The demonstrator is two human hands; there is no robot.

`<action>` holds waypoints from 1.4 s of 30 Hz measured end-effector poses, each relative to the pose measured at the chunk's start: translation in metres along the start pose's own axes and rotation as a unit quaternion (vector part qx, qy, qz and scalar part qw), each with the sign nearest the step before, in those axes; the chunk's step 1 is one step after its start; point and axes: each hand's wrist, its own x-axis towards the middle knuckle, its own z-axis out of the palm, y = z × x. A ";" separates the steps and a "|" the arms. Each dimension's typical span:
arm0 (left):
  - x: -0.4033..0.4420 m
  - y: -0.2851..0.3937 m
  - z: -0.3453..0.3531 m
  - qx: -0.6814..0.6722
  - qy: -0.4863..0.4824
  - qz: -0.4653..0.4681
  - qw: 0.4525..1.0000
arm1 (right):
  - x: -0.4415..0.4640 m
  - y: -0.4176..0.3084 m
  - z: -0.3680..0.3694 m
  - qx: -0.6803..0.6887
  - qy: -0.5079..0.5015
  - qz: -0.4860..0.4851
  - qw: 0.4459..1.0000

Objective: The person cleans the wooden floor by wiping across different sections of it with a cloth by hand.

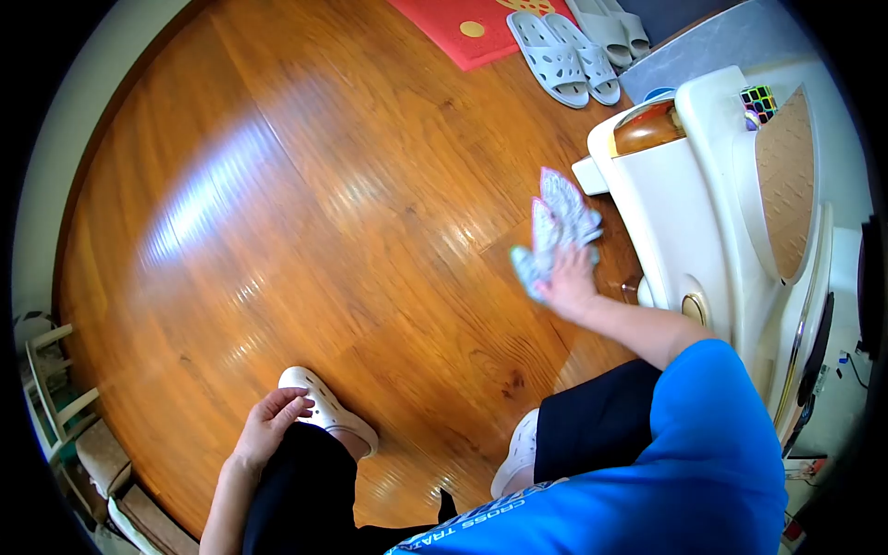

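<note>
My right hand (571, 280) is closed on a crumpled, light-coloured cleaning cloth (553, 222) with pink and green edges. It is held at the wooden floor (388, 231), beside the base of a white cabinet, and is slightly blurred. Parts of the cloth under my palm are hidden. Over my left knee, my left hand (273, 422) hangs with its fingers loosely curled together and nothing visible in them. Just past those fingertips is the white clog (324, 402) on my left foot.
The white cabinet (666, 213) stands along the right side. Grey slippers (560, 60) and a red mat (453, 28) lie at the top. A white rack (57, 398) and brown cushioned items (106, 453) are at lower left. My other clog (518, 453) is near the bottom.
</note>
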 end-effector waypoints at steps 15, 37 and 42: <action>0.020 0.031 0.005 0.091 0.010 -0.036 0.995 | 0.141 -0.095 -0.080 0.094 0.186 -0.043 0.977; 0.142 0.101 -0.028 0.240 -0.020 -0.018 0.970 | 0.011 -0.174 -0.061 0.879 -0.212 -0.020 0.428; 0.174 0.099 -0.028 0.349 0.009 0.126 0.929 | 0.029 -0.113 -0.007 0.653 -0.074 0.143 0.740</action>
